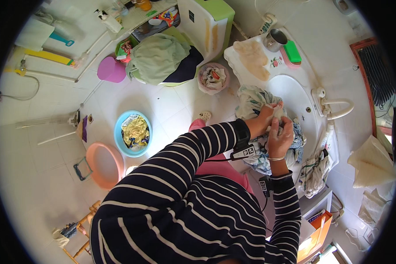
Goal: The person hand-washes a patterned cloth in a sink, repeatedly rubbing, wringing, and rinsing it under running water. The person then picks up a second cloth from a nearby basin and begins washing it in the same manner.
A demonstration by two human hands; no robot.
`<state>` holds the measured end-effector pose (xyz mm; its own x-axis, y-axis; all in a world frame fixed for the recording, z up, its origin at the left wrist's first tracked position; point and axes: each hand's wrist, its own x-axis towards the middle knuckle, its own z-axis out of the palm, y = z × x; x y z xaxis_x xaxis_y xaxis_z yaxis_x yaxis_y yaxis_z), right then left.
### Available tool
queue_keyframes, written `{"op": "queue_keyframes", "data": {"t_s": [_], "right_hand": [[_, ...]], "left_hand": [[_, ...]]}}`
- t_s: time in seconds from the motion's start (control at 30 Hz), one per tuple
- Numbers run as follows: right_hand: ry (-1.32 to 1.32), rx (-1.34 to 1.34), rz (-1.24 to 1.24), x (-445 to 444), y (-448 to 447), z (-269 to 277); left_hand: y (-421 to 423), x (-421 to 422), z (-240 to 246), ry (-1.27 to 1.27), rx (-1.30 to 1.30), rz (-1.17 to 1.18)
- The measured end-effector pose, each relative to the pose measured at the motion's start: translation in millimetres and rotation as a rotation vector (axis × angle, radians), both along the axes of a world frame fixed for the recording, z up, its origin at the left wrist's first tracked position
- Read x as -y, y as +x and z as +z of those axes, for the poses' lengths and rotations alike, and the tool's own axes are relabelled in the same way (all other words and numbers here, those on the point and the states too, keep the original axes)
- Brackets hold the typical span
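Note:
A bunched patterned cloth (pixel 255 99), white with blue and green, lies over the near edge of a white washbasin (pixel 290 87). My left hand (pixel 265 118) and my right hand (pixel 280 137) meet over it, fingers closed on a pale, whitish fold of the cloth. More blue-and-white fabric (pixel 260 161) hangs below and around my right hand. Some of the fabric beneath my hands is hidden by them.
A curved white faucet (pixel 341 109) stands beyond the basin. On the counter are a metal cup (pixel 275 40), a green soap box (pixel 292 51) and a crumpled cloth (pixel 315 175). Blue (pixel 116 132) and orange (pixel 121 165) tubs, a waste bin (pixel 213 78) and a washing machine (pixel 204 29) stand about.

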<state>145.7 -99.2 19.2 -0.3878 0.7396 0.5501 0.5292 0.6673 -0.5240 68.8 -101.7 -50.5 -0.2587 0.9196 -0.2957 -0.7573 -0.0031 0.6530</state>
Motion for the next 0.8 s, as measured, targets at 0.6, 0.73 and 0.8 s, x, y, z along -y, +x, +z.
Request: {"op": "queue_keyframes", "data": {"t_s": [0.6, 0.73, 0.8], "right_hand": [[-0.415, -0.234, 0.112, -30, 55, 33], [-1.043, -0.552, 0.426, -31, 56, 54], [-1.026, -0.381, 0.428, -31, 56, 58]], "left_hand": [[-36, 16, 72, 0.125, -0.624, -0.854], [-44, 10, 87, 0.157, -0.422, -1.023], [-40, 9, 85, 0.178, -0.480, -1.026]]}}
